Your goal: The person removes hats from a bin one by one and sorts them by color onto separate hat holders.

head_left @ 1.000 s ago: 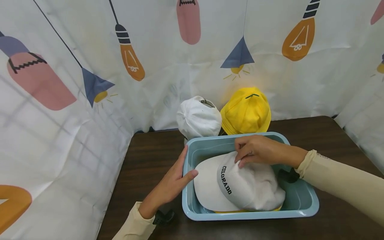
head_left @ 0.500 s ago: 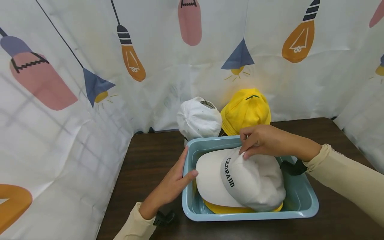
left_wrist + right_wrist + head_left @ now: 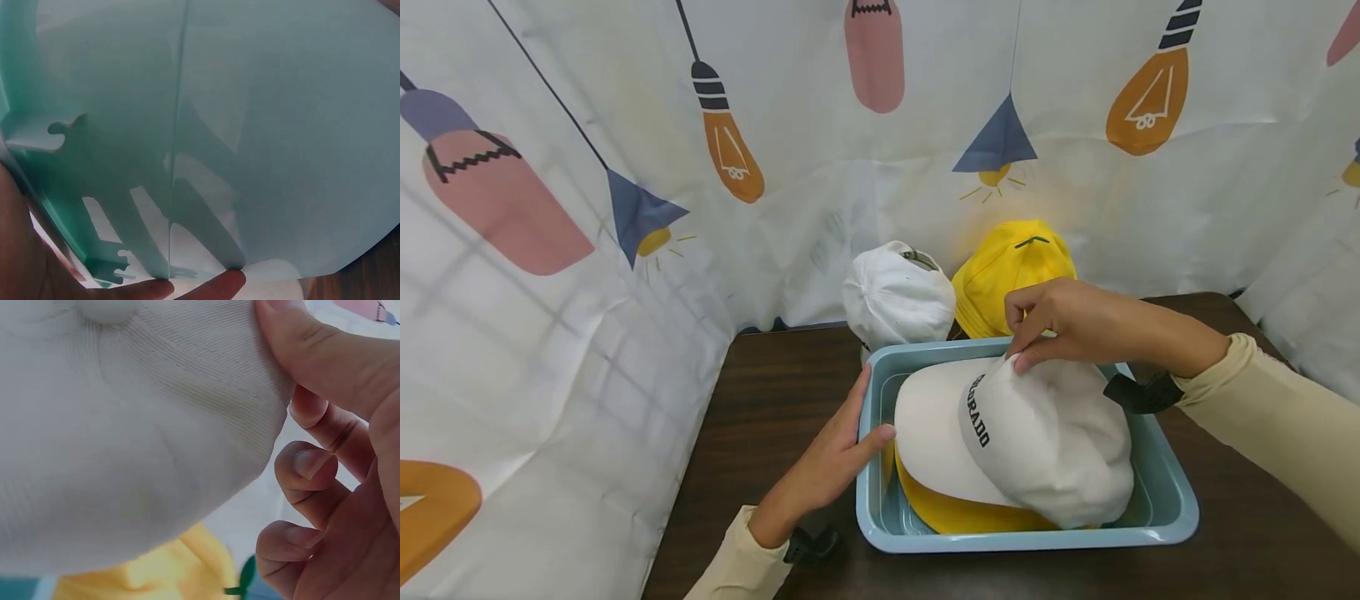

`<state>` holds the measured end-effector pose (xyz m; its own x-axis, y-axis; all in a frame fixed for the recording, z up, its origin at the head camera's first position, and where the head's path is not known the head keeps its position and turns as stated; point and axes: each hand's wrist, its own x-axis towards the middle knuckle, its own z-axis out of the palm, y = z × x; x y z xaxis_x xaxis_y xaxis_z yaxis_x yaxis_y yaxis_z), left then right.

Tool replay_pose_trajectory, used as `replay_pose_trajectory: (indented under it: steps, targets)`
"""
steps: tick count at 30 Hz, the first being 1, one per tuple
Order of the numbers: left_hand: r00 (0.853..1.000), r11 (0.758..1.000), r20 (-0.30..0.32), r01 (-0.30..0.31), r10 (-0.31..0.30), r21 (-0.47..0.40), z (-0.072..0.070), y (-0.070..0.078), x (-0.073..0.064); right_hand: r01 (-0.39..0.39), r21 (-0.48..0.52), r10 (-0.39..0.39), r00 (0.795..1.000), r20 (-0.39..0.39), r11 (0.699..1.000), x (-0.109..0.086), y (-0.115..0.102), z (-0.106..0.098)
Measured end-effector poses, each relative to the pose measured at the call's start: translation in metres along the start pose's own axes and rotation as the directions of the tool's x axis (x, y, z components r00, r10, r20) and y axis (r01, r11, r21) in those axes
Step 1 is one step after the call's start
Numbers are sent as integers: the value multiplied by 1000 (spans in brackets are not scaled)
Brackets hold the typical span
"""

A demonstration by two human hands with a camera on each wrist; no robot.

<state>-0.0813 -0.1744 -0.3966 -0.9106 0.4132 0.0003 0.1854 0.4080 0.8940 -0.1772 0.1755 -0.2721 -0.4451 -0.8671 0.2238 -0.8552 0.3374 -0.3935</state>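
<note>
My right hand (image 3: 1063,325) pinches the crown of a white baseball cap (image 3: 1045,442) lettered COLORADO between thumb and fingers. The right wrist view shows the cap's fabric (image 3: 144,444) held at its edge by the thumb and forefinger, the other fingers curled behind. The cap hangs tilted over a light blue plastic basin (image 3: 1022,543). Under it, a yellow hat (image 3: 970,517) lies partly hidden in the basin. My left hand (image 3: 831,454) holds the basin's left side, thumb over the rim and fingers along the outside. Fingertips (image 3: 228,281) touch the basin's outer wall in the left wrist view.
Behind the basin, a white cap (image 3: 898,296) and a yellow bucket hat (image 3: 1011,279) stand side by side on the dark wooden table (image 3: 775,400). A white cloth (image 3: 820,167) printed with lamps and bulbs hangs behind and along both sides.
My right hand has moved up and slightly right, raising the white COLORADO cap, so more of the yellow hat beneath shows. The left hand and basin stay put.
</note>
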Motion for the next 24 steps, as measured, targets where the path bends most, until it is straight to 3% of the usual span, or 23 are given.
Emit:
replay_pose_trajectory:
  steps: [9,15,24]
  targets:
    - [1000,1000,8,-4,4,-7,0,0,0,29,-6,-29,998,-49,1000,4,-7,-23]
    - [1000,1000,11,-9,9,0,-1,-1,0,80,-67,-86,991,-98,995,6,-4,-38]
    - [1000,1000,18,-19,19,-3,0,-2,2,10,-142,-30,989,-143,990,17,6,-55]
